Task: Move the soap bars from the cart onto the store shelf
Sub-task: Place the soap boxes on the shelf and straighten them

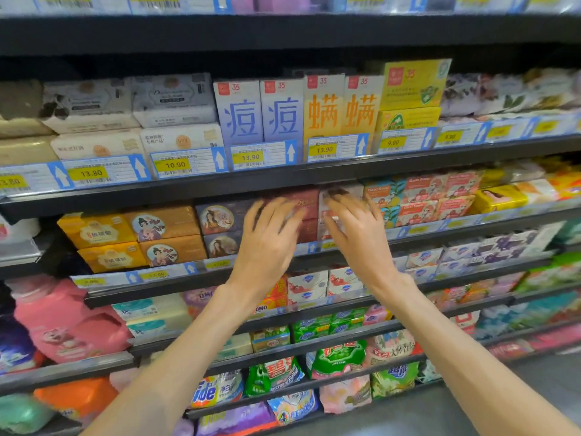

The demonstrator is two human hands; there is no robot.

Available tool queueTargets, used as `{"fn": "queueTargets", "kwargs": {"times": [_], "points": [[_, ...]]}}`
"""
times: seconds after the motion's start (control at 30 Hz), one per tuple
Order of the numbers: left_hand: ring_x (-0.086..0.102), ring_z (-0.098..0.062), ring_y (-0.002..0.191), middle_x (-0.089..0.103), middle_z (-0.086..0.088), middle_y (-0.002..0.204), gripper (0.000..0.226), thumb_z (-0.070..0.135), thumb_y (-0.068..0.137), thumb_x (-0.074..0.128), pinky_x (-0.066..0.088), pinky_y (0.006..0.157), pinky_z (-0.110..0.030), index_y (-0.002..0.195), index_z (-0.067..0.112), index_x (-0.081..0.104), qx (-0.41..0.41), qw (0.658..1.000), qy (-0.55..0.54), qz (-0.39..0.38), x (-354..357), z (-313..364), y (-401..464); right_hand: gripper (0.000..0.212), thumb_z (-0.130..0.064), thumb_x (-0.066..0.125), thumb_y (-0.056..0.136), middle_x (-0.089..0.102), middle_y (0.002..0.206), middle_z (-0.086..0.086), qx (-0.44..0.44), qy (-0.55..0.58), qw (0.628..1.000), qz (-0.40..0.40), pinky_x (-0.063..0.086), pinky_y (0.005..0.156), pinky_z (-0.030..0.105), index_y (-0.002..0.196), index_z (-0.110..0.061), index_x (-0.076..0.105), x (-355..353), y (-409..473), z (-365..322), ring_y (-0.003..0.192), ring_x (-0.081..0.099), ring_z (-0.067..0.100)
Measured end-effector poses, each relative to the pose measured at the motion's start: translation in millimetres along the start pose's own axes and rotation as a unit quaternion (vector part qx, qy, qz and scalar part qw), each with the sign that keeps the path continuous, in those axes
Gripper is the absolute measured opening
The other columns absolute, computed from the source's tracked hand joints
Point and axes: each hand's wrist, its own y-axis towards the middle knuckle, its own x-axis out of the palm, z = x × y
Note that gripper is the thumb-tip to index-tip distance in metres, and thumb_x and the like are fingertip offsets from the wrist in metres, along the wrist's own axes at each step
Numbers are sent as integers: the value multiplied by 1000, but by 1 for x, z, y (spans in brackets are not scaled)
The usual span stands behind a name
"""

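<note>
1. Two risks, larger first. Judgement: the stacked dark red soap boxes sit at the front edge of the store shelf. A sideways nudge from either hand could tip the stack off the lip, or shove it into the purple portrait boxes to its left.
2. Lesser risk, also judgement: the white soap boxes just right of the red ones could be pushed out of line against the Goat Soap boxes; motion blur over the hands suggests speed, which would cause it.
3. Left hand: fingers spread and nearly straight, reaching at the red boxes. Fingertips overlap them; contact or a small gap cannot be told through the blur. Nothing gripped.
4. Right hand: fingers spread, slightly curved, over the white boxes. Holds nothing; contact equally uncertain.
5. Task items: soap bars appear on the shelf between and behind the hands. Cart not in view.
6. Price tags on the shelf above read 13.90.
</note>
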Motion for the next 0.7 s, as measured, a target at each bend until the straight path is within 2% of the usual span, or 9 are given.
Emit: {"fn": "queueTargets", "kwargs": {"times": [0.07, 0.23, 0.47, 0.57, 0.7], "points": [[45, -25, 138, 54, -4, 143, 41, 21, 97, 56, 27, 118, -51, 138, 15, 56, 34, 998, -20, -42, 4, 17, -4, 30, -27, 59, 99, 63, 133, -1, 5, -5, 1000, -9, 28, 117, 47, 127, -18, 64, -6, -13, 4, 130, 53, 16], [40, -21, 143, 49, -2, 150, 49, 25, 96, 55, 21, 121, -52, 144, 15, 48, 44, 992, -43, -111, 10, 53, 0, 31, -25, 57, 99, 61, 136, -2, 26, -30, 999, -37, 26, 119, 44, 129, -20, 62, -23, -31, 12, 129, 53, 14], [37, -20, 146, 42, -6, 157, 60, 26, 95, 54, 21, 121, -52, 151, 10, 37, 22, 989, 1, -147, 24, 79, 14, 34, -21, 43, 102, 63, 135, 4, -8, -38, 998, -57, 23, 121, 42, 128, -12, 62, -23, -29, 34, 130, 54, 18], [40, -21, 144, 45, -6, 154, 60, 23, 95, 51, 20, 122, -48, 151, 9, 37, -9, 988, 10, -151, 33, 85, 21, 40, -20, 38, 101, 62, 136, 7, -29, -40, 996, -76, 25, 121, 43, 131, -9, 60, -16, -23, 47, 131, 53, 19], [45, -23, 140, 51, -10, 149, 59, 19, 93, 52, 21, 123, -45, 149, 5, 41, -39, 989, 18, -143, 44, 90, 28, 39, -8, 48, 94, 62, 134, 13, -57, -29, 995, -81, 32, 118, 43, 130, -3, 60, -10, -16, 58, 127, 56, 24]]}}
